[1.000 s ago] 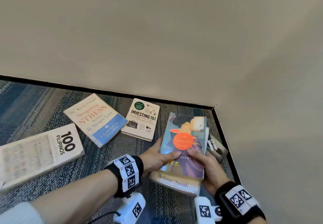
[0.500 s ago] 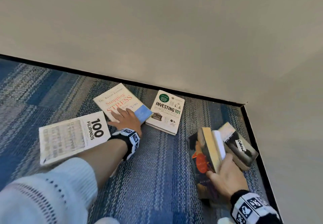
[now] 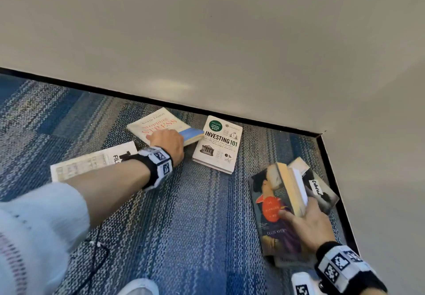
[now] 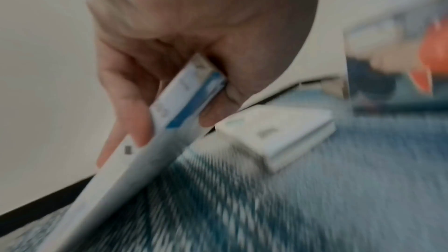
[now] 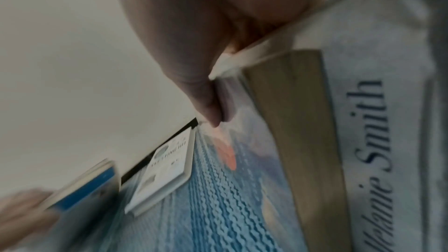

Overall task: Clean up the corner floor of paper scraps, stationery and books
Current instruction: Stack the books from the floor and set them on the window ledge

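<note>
Head view: left hand clamped on Stress book, right hand clutching book stack

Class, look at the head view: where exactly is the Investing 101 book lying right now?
In the head view the Investing 101 book lies flat on the carpet near the back wall's baseboard, centre of the scene, just right of the Stress book that the left hand grips.

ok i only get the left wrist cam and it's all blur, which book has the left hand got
observer: The left hand grips the Stopping Stress book by its blue corner.
operator: any books left of it
observer: Yes, the 100 Filipinos book lies flat on the carpet.
operator: and the right hand
observer: The right hand grips a tilted stack of books, with the Ellis Avery novel facing out.
</note>
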The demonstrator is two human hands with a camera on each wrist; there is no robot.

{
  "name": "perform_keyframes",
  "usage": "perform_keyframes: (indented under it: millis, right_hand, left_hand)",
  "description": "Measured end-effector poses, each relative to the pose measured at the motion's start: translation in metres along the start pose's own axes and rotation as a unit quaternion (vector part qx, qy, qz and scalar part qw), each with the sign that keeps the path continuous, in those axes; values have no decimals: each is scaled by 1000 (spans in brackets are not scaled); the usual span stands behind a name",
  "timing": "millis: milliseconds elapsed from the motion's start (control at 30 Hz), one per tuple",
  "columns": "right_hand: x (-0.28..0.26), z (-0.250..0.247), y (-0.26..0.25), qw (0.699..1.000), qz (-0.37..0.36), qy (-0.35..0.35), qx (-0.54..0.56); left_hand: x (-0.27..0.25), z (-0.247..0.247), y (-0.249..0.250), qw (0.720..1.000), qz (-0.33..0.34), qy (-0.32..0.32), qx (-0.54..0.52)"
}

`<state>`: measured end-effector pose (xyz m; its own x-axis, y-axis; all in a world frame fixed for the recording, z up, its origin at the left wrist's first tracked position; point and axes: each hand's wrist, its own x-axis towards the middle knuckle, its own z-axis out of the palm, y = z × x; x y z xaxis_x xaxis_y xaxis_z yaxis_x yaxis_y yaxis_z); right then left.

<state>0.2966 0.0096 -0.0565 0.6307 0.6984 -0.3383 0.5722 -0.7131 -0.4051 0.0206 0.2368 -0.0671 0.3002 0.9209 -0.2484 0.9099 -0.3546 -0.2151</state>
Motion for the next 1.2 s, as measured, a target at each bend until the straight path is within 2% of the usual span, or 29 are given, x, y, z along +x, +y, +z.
perform_keyframes:
  millis: [100, 167, 233, 300, 367, 400, 467, 533, 567, 600, 633, 700, 767, 800, 833, 900, 933, 1000, 1033, 1100, 1133, 1200]
  right_hand:
    - [9, -7, 13, 985, 34, -3, 169]
    - [17, -18, 17, 946, 44, -13, 321]
    - [17, -35, 11, 904, 40, -23, 425]
    - [14, -56, 3, 874, 27, -26, 484]
    - [13, -74, -1, 856, 7, -16, 516]
    - [14, -81, -1, 851, -5, -5, 526]
    - [13, -95, 3, 854, -28, 31, 519]
    - [12, -105, 8, 874, -45, 57, 480]
    - [9, -108, 7, 887, -50, 53, 456]
    - [9, -109, 10, 904, -53, 50, 420]
    - [6, -109, 8, 919, -61, 49, 386]
    - [0, -103, 7, 932, -64, 45, 353]
    - [-8, -92, 1, 926, -57, 21, 374]
    - [-11, -84, 0, 915, -44, 1, 401]
    - [-15, -77, -1, 899, -23, -25, 437]
    - [-25, -58, -3, 852, 35, -99, 512]
    - [-33, -48, -5, 821, 73, -142, 547]
    - [-49, -29, -11, 753, 127, -219, 607]
    - [-55, -21, -13, 726, 138, -236, 630]
    - [-62, -9, -18, 685, 145, -264, 663]
    - [-63, -6, -19, 677, 142, -270, 670]
    - [-61, -6, -22, 677, 132, -262, 675]
  left_hand:
    - [-3, -39, -19, 992, 1, 64, -111]
    - [-5, -60, -28, 978, 22, 75, -195]
    - [-11, -73, -27, 955, 104, 76, -269]
    - [-20, -67, -17, 935, 205, 67, -283]
    - [-25, -50, -2, 934, 261, 81, -229]
    - [-27, -40, 6, 936, 271, 93, -206]
    - [-23, -11, 21, 949, 255, 66, -173]
    - [-21, 21, 31, 948, 221, 12, -228]
    - [-21, 33, 31, 934, 192, -31, -301]
    - [-22, 41, 29, 906, 160, -78, -384]
    - [-22, 47, 26, 859, 114, -125, -483]
    - [-20, 56, 24, 771, 7, -149, -619]
    - [-22, 56, 27, 748, -36, -127, -651]
    - [-24, 55, 29, 752, -44, -124, -645]
    - [-28, 49, 32, 738, -48, -147, -657]
    - [-41, 36, 41, 725, 1, -228, -651]
    - [-48, 30, 48, 720, 35, -251, -646]
    - [-62, 23, 64, 697, 49, -243, -673]
    - [-71, 21, 73, 668, 43, -234, -705]
    - [-86, 20, 87, 583, 26, -245, -774]
    - [-92, 21, 91, 547, 19, -258, -796]
    - [-96, 26, 95, 505, 18, -276, -818]
